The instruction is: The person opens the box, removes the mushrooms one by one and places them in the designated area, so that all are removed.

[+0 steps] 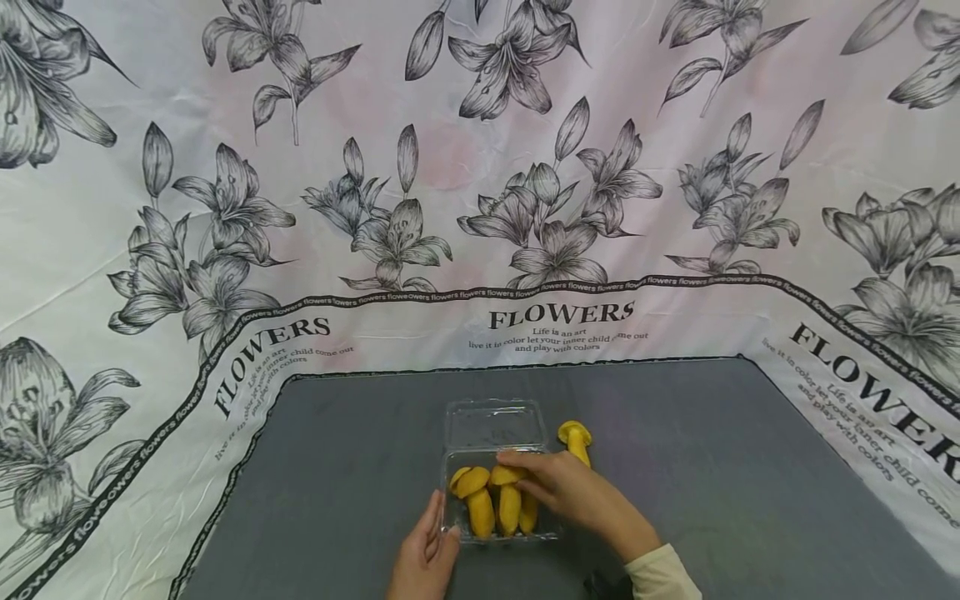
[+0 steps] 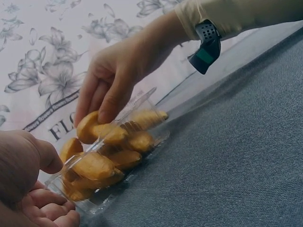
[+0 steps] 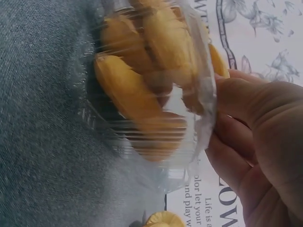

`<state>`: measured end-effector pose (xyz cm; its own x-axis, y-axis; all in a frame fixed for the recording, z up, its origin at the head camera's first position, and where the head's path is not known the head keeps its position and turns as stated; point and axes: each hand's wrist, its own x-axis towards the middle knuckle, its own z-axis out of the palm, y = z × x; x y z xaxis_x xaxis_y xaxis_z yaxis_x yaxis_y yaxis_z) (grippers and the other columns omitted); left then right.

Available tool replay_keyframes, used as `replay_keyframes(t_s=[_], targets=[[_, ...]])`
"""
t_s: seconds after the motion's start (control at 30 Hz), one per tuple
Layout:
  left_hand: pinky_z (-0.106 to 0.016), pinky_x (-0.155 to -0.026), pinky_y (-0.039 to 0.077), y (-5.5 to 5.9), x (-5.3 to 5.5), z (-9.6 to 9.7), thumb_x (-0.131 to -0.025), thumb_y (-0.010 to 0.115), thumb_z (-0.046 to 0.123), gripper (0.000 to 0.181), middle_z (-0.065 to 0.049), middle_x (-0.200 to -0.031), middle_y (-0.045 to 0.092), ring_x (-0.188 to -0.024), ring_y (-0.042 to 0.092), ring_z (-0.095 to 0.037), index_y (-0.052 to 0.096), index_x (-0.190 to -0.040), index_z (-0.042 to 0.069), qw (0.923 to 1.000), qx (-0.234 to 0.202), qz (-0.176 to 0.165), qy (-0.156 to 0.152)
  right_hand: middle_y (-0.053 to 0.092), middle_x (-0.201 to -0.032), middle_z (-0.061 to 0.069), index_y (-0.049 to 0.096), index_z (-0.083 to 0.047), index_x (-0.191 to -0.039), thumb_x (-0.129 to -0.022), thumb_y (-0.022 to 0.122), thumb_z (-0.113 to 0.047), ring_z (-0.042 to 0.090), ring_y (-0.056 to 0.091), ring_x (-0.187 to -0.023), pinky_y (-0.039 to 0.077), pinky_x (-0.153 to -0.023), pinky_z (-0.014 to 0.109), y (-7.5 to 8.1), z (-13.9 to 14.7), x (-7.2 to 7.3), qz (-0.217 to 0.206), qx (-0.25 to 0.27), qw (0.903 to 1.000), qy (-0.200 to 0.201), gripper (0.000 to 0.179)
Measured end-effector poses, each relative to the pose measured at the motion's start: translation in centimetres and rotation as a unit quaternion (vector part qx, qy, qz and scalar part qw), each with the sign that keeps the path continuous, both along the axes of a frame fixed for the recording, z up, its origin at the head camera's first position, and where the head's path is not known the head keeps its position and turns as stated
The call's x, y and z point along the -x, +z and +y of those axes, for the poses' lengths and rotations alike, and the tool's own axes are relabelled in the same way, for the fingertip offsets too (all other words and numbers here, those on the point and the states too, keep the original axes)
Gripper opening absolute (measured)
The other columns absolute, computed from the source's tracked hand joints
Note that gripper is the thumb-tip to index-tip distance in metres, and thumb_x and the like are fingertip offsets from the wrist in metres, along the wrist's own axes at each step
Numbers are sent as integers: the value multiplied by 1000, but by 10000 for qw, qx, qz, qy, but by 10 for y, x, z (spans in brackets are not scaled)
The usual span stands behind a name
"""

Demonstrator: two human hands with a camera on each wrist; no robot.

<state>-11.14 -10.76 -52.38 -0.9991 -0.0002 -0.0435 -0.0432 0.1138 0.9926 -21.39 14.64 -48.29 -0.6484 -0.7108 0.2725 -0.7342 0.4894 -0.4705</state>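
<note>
A clear plastic clamshell box (image 1: pixel 498 540) lies on the grey surface, its lid (image 1: pixel 491 423) folded back. Several yellow mushrooms (image 1: pixel 480 510) are inside, caps toward the lid. My left hand (image 1: pixel 424 552) holds the box's left side, with the thumb at the near corner and the fingers curled below it in the left wrist view. Reaching over from the right, my right hand (image 1: pixel 583 493) pinches the cap of a mushroom (image 2: pixel 112 134) at the top of the pile. In the right wrist view, more mushrooms (image 3: pixel 125 87) show through the clear wall.
Another yellow mushroom (image 1: pixel 576 437) lies outside the box, just beyond its right side. A grey cloth (image 1: pixel 337 483) covers the table. Behind and at both sides hangs a white curtain (image 1: pixel 450 167) printed with flowers. A dark band (image 2: pixel 207 45) is on the right wrist.
</note>
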Motion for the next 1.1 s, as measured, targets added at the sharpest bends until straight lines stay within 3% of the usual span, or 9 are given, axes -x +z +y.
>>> replay_keyframes(t_s=[0.27, 0.43, 0.5, 0.63, 0.77, 0.9, 1.1], targets=[[-50, -113, 48, 1, -3, 1, -107, 65, 25, 76, -36, -163, 28, -151, 28, -52, 27, -161, -13, 10000, -11, -43, -16, 65, -147, 7, 63, -11, -149, -101, 72, -6, 21, 71, -121, 63, -96, 36, 5, 6, -2, -118, 180, 9997, -135, 49], [-48, -112, 49, 0, -4, 2, -107, 66, 26, 77, -36, -163, 28, -151, 28, -52, 26, -161, -13, 9999, -15, -98, -29, 65, -147, 6, 62, -11, -150, -102, 71, -6, 20, 71, -120, 63, -93, 32, 5, 9, -2, -160, 241, 9995, -150, 49], [-47, -112, 49, 0, -4, 2, -107, 66, 26, 77, -37, -163, 28, -151, 28, -53, 26, -161, -13, 9999, -14, -103, -47, 65, -147, 6, 62, -11, -150, -102, 71, -6, 17, 72, -117, 63, -89, 29, 5, 11, -2, -125, 259, 9995, -149, 49], [-48, -112, 49, 0, -5, 2, -108, 65, 25, 77, -37, -163, 27, -151, 27, -53, 25, -161, -13, 10000, -38, -53, -53, 65, -146, 9, 62, -11, -150, -102, 71, -6, 10, 74, -93, 59, -74, 22, 7, 15, 0, -152, 416, 9989, -136, 49], [-50, -113, 48, 0, -5, 3, -107, 66, 24, 76, -36, -163, 28, -151, 28, -52, 27, -161, -12, 10000, -35, -41, 8, 65, -145, 11, 62, -12, -150, -102, 70, -7, 2, 66, -74, 54, -67, 20, 10, 18, 1, -153, 550, 9983, -126, 48], [-50, -112, 49, 0, -5, 4, -106, 67, 23, 75, -35, -163, 30, -151, 30, -51, 29, -161, -12, 10000, -5, -78, 56, 68, -142, 11, 62, -12, -150, -103, 70, -7, -3, 57, -64, 53, -65, 20, 10, 22, 1, -75, 541, 9983, -193, 48], [-51, -114, 47, -3, -4, 3, -107, 66, 21, 75, -35, -163, 29, -151, 29, -51, 28, -161, -12, 10000, -21, -25, 27, 70, -140, 9, 63, -13, -149, -103, 70, -7, 4, 68, -82, 55, -69, 22, 8, 27, 1, -19, 594, 9978, -291, 47]])
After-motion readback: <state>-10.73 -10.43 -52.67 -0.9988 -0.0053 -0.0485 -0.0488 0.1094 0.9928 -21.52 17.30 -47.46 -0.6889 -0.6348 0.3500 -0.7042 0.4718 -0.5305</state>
